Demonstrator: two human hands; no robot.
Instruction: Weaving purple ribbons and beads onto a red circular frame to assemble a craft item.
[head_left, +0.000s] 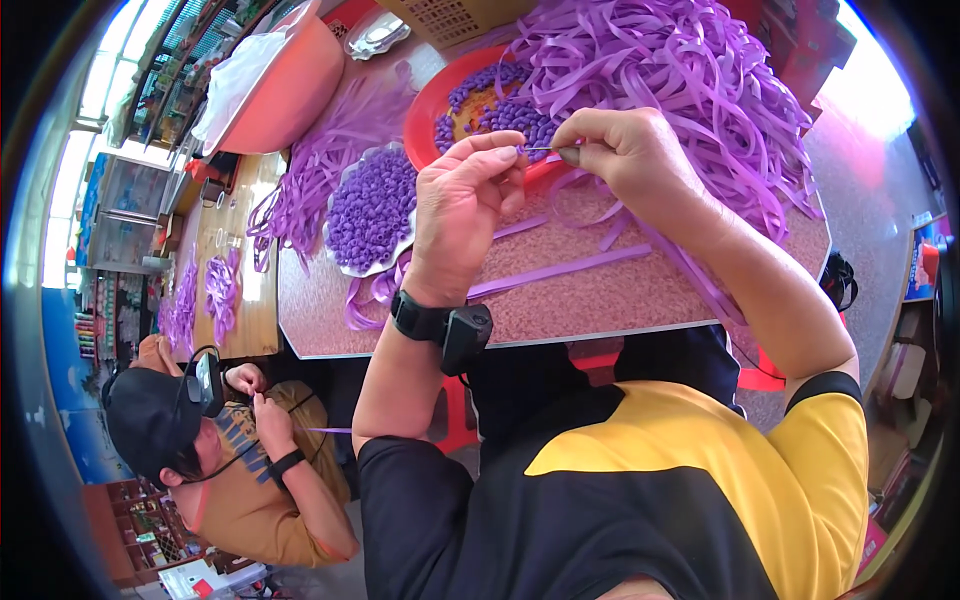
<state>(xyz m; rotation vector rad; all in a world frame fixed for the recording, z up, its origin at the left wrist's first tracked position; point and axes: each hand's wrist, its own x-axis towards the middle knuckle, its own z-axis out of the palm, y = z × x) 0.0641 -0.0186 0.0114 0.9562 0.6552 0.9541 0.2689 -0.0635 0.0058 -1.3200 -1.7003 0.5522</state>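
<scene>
My left hand (465,195) is closed, thumb and forefinger pinching a small piece of purple ribbon (522,150). My right hand (630,150) grips a thin needle (540,149) between thumb and fingertips, and its tip meets the ribbon. Both hands are raised over the near rim of a red basin (418,130) that holds many small purple ribbon buds (525,120). Left of my left wrist, a white scalloped plate (345,262) is heaped with more buds (372,205). Long purple ribbon strips (590,262) lie across the table below my hands.
A big heap of purple ribbons (690,90) covers the table's (600,300) far right, and another bundle (325,170) lies left. At the back are a pink tub (290,85) and a yellow basket (455,20). A co-worker in a cap (150,420) sits at the lower left, handling ribbon.
</scene>
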